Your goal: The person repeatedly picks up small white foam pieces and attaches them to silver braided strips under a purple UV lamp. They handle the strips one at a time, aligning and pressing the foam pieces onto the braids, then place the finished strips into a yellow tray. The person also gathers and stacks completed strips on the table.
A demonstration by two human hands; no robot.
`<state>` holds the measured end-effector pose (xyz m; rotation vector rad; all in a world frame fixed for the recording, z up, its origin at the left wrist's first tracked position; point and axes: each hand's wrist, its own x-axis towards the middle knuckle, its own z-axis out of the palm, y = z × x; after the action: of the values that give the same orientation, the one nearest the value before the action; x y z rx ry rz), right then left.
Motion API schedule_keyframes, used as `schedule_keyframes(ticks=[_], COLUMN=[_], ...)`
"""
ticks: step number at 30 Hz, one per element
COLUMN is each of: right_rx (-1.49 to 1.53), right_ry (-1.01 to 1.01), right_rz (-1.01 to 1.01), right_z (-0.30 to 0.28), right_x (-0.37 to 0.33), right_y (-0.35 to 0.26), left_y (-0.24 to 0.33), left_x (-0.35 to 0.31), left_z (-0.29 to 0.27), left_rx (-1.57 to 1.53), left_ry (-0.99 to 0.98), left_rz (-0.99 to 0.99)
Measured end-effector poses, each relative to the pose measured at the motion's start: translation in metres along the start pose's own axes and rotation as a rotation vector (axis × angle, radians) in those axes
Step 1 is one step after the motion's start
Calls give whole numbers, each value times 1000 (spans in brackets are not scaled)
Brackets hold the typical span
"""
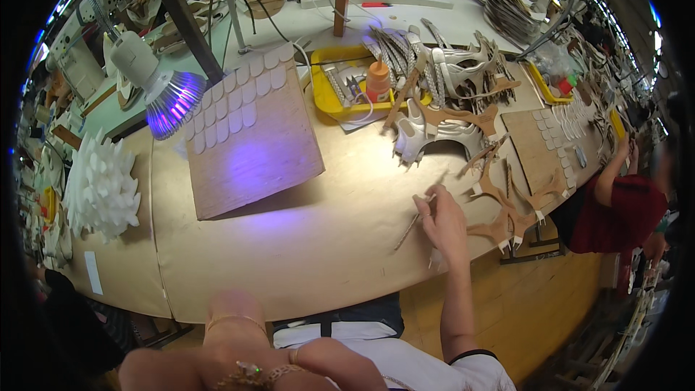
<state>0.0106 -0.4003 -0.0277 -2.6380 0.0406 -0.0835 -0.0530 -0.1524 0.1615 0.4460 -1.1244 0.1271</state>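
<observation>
Over the right part of the table, my right hand (443, 226) is closed in a pinch, thumb and fingertips together. From it a thin grey strip or rod (406, 233) slants down to the left; its exact kind is too small to tell. Just beyond are silver and tan strappy shoe uppers (443, 127), with flat tan cut pieces (499, 224) to the right. Low in the picture is my left hand (235, 308), near the table's front edge, with a thin bracelet at the wrist. Its fingers are blurred and hidden.
A tilted board (253, 163) carries rows of pale rounded pieces under a lamp (174, 94). A yellow tray (329, 105) holds an orange-capped bottle (378, 83). White pieces are heaped (103, 187) at left. Another board (532, 148) lies right, near a co-worker in red (615, 213).
</observation>
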Motion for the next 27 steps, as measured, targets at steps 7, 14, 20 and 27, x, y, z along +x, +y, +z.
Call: schedule_keyframes(ticks=[7,14,20,27], right_rx=[38,-353,-329,-301], right_ry=[221,295,164,558], right_rz=[-263,-80,-7,-33], right_z=[-17,18,23,-79], right_x=[64,193,211,168], right_y=[-33,-53,-55,-48], left_y=[29,49,63,70], left_x=[-8,-12,-26,-80], left_z=[-2,-2,-18,-40], left_rx=[60,84,131,141], left_ry=[-22,-40,22,524], left_rz=[95,179,184,-246])
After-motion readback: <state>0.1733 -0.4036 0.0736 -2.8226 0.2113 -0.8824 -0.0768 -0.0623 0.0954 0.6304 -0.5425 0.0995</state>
